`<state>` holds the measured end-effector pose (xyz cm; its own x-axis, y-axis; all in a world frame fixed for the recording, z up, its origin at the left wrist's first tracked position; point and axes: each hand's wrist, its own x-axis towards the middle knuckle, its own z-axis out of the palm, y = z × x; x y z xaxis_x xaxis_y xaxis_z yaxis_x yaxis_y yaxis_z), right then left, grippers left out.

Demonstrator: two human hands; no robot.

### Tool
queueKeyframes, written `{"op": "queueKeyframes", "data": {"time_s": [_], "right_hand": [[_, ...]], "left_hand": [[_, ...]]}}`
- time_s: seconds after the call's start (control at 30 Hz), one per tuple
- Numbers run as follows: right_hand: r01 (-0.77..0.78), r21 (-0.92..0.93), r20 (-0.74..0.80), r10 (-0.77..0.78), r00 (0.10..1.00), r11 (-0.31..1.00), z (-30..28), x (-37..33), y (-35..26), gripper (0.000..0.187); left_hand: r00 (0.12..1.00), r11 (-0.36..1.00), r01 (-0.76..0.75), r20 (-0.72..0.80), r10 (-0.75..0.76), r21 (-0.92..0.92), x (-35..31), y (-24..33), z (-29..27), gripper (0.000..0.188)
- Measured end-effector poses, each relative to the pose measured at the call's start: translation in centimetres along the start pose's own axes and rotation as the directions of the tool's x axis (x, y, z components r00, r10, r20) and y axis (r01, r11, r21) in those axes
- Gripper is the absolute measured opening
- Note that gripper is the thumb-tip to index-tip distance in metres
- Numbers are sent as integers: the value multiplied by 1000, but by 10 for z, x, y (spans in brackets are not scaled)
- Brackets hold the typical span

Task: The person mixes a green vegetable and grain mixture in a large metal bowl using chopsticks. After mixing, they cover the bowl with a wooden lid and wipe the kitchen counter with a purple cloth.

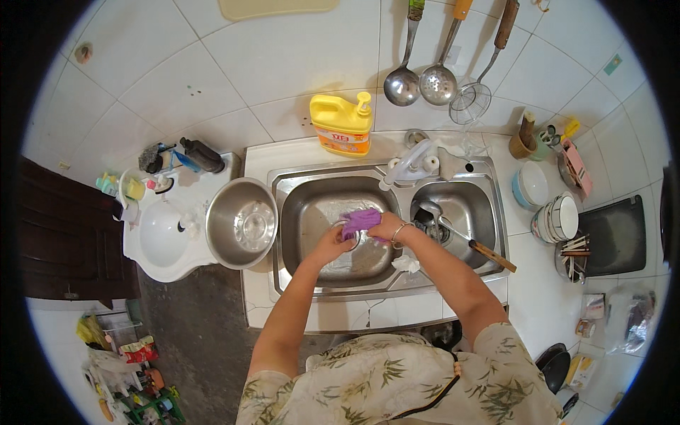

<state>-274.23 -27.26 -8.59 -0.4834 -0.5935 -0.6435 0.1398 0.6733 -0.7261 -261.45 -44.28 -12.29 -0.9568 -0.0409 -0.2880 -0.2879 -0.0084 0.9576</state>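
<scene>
Both my hands are over the left basin (301,262) of a steel double sink. My right hand (386,228), with a bracelet on the wrist, is closed on a crumpled purple cloth (362,221). My left hand (333,245) is closed at the cloth's left side, around something with a shiny curved rim; the cloth and fingers hide most of it. A little water glistens on the basin floor. The pale faucet (409,167) reaches out from behind the sink. In the right basin (473,202) lies a ladle (453,230) with a wooden handle, propped across the rim.
A large steel bowl (219,223) stands left of the sink, near a white washbasin (161,234). Behind is a yellow pump jug (341,127). Ladles and a strainer (470,103) hang on the wall. Stacked bowls (563,216) and chopsticks (575,244) stand at right.
</scene>
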Motion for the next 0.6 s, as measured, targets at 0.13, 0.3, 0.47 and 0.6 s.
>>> {"op": "queueKeyframes", "data": {"time_s": [0.13, 0.3, 0.47, 0.6], "right_hand": [[60, 40, -136, -54, 989, 997, 20, -1, -10, 32], [267, -287, -314, -354, 881, 920, 44, 4, 3, 47], [276, -248, 137, -249, 959, 929, 29, -43, -36, 52], [498, -557, -208, -692, 692, 665, -2, -61, -30, 70]], "left_hand": [[951, 899, 304, 53, -303, -314, -9, 4, 11, 40], [954, 922, 278, -32, -297, -270, -11, 31, 34, 52], [973, 825, 187, -13, -229, -534, -8, 10, 20, 45], [954, 751, 299, 191, -231, -588, -21, 39, -7, 32]]}}
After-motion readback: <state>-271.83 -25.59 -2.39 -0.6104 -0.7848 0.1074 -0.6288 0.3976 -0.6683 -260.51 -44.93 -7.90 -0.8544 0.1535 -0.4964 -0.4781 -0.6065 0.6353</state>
